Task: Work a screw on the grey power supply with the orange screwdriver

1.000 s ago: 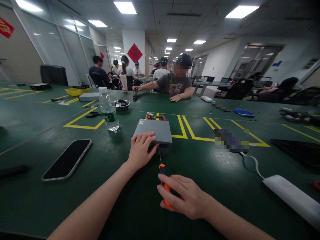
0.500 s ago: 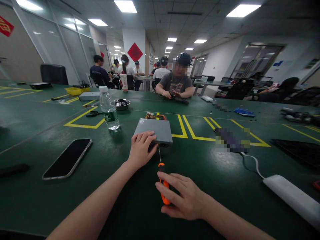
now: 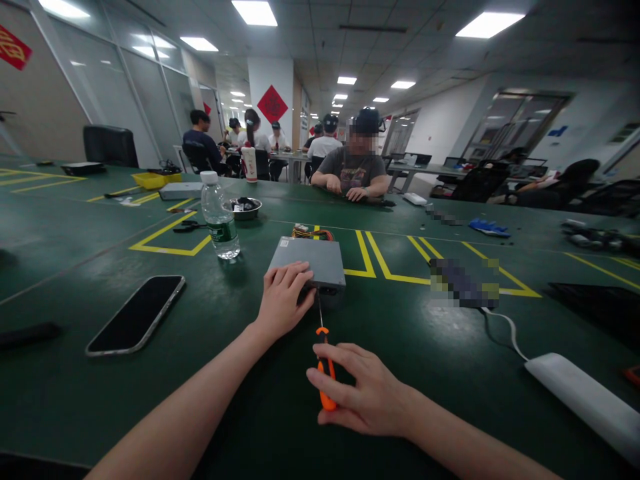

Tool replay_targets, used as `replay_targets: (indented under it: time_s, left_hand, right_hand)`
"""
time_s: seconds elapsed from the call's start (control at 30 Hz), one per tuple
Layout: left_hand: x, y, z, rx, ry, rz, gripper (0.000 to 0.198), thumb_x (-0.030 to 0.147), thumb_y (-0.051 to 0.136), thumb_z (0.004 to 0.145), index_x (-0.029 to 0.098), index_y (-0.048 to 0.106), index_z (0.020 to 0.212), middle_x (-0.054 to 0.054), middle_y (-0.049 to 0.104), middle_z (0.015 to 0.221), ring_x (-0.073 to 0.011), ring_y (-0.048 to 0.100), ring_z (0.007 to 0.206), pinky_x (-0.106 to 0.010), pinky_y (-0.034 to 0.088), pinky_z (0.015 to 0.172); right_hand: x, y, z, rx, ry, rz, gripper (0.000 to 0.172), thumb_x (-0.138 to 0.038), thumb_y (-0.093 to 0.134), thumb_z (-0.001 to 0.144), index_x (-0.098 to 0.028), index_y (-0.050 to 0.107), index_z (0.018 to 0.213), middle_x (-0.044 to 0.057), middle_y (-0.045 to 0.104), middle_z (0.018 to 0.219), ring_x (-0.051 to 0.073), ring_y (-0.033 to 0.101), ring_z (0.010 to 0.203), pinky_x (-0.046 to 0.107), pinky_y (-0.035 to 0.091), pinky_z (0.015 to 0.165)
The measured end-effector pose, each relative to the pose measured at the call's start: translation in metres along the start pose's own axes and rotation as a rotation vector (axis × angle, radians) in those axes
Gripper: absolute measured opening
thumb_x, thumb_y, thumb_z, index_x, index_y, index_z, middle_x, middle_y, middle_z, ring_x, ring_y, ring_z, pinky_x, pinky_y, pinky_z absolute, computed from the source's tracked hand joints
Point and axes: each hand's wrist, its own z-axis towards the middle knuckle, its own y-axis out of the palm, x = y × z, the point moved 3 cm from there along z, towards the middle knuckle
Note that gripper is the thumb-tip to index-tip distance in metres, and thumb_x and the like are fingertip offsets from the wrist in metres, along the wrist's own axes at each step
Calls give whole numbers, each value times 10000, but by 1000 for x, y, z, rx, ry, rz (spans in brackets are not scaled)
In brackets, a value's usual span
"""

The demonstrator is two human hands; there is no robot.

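Surface: dark green table mat (image 3: 410,320) marked with yellow taped lines, in a long open office under ceiling panel lights.
Right hand: right hand (image 3: 367,397) is nearest the camera, with its fingers clenched round the handle of a slim orange-handled screwdriver (image 3: 325,377).
Screwdriver axis: the long axis runs straight away from the right fingers. The thin dark shaft points ahead and its tip is at the near face of a grey flat metal box (image 3: 313,261).
Left hand: left hand (image 3: 283,300) lies ahead and just left of the right fingers. Its fingers are bent over the box's near left corner, grasping it.
Box position: flat on the mat, touching the left fingers and directly beyond the right ones. The left hand is the nearer of the two. A bundle of orange and yellow wires (image 3: 313,233) shows at its far edge.
Left of the fingers: black slab smartphone (image 3: 136,315) lies face up, well apart. Further out stand a clear plastic water bottle (image 3: 220,217) and a round steel bowl (image 3: 243,208).
Right of the fingers: long white plastic block (image 3: 585,400) with a white cable.
Far side: seated co-worker in a grey T-shirt (image 3: 355,170) has both hands on the mat. More people sit at tables behind.
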Motion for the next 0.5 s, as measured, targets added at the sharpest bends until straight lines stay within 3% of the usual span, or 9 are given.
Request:
replay_targets:
  time_s: [0.1,0.3,0.5]
  left_hand:
    - [-1,1,0,13,-1,-2,223,283,510,834,245,521,1054,-35,565,1223,-214,472,1150,-407,290,937]
    - [0,0,-1,13,2,13,216,289,509,835,240,520,1045,-37,568,1218,-213,472,1149,-410,298,937]
    - [7,-3,3,-4,-2,48,211,259,514,815,224,528,1023,-53,573,1200,-224,477,1140,-434,289,959]
  right_hand:
    - [3,0,-3,-46,-28,37,387,-371,286,953,-128,464,1197,204,543,1146,237,559,1022,367,491,781]
    - [2,12,-1,26,-64,54,320,-374,450,907,-102,483,1072,195,579,1122,183,611,780,328,495,718]
    - [4,10,-1,48,-41,80,369,-423,388,927,-115,446,1122,187,583,1095,204,594,948,328,488,775]
